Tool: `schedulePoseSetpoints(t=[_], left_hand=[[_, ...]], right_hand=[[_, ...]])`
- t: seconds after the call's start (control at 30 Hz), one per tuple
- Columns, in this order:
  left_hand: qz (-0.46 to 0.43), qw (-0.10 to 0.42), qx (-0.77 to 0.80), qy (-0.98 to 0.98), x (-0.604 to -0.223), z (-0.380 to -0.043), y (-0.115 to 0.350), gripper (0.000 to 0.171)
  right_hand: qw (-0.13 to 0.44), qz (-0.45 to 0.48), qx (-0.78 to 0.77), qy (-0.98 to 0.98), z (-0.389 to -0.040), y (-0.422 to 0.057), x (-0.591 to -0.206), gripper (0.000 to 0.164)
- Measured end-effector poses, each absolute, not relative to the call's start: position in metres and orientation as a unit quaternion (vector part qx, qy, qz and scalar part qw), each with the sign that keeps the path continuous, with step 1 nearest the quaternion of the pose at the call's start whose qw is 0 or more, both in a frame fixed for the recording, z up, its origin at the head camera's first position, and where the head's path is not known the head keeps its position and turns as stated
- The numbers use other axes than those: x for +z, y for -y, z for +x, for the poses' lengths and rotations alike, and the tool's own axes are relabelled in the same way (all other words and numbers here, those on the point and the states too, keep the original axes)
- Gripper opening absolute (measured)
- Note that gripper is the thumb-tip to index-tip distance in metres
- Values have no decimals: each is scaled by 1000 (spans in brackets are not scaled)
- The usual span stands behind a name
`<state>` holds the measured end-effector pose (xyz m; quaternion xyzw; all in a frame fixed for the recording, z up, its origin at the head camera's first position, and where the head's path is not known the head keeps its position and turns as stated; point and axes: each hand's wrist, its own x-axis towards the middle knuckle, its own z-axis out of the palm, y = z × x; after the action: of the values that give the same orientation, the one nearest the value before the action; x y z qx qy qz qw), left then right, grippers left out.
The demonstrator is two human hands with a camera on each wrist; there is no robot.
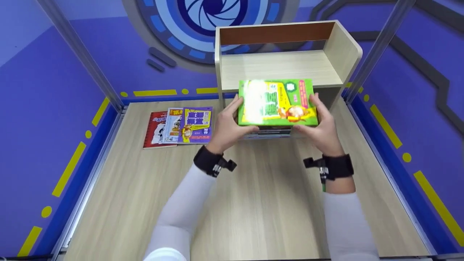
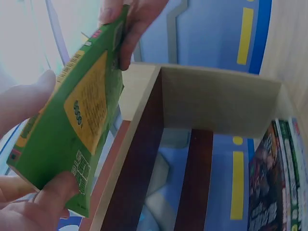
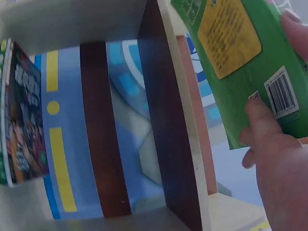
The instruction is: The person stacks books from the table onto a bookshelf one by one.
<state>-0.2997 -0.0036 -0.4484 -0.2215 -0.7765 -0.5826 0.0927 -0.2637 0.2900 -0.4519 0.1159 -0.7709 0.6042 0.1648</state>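
Note:
A green book (image 1: pixel 277 119) with a yellow panel and a cartoon figure on its cover is held up in front of the small wooden shelf (image 1: pixel 279 69). My left hand (image 1: pixel 226 127) grips its left edge, thumb underneath and fingers along the side. On the opposite edge, my right hand (image 1: pixel 320 125) holds it the same way. Glare hides part of the cover. In the right wrist view, the back of the green book (image 3: pixel 221 82) shows a barcode and a yellow text panel, with the thumb pressed against it.
Inside the shelf's lower compartment, several books (image 2: pixel 284 178) lie stacked. A red book (image 1: pixel 157 130), a light-blue book (image 1: pixel 172 127) and a purple book (image 1: pixel 197 125) overlap on the wooden table (image 1: pixel 253 203) left of the shelf. Blue walls (image 1: pixel 47 108) enclose the table.

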Motion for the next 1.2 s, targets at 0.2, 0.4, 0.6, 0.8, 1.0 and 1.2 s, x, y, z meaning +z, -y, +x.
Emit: schedulePoseSetpoints(t=[0.2,0.4,0.6,0.8,1.0,1.2], left_hand=[[-222,113,-508,825,-423,-338,-12,94],[-225,117,-468,846,-402,-378,-25,86],[-218,56,-417,881,-395,-397,-29,84],[-208,32,-391,896,-388,-401,-23,86],[-198,29,-407,891,-390,-399,-14,84],[-200,22,-394,897,-396,-397,-12,78]], right_hand=[[203,97,561,797,-303,-301,-427,89],[218,101,482,842,-340,-309,-414,78],[199,81,378,901,-358,-312,-432,78],[164,33,390,906,-361,-315,-429,90],[143,31,389,910,-365,-315,-416,89],[140,27,361,922,-365,-312,-422,88]])
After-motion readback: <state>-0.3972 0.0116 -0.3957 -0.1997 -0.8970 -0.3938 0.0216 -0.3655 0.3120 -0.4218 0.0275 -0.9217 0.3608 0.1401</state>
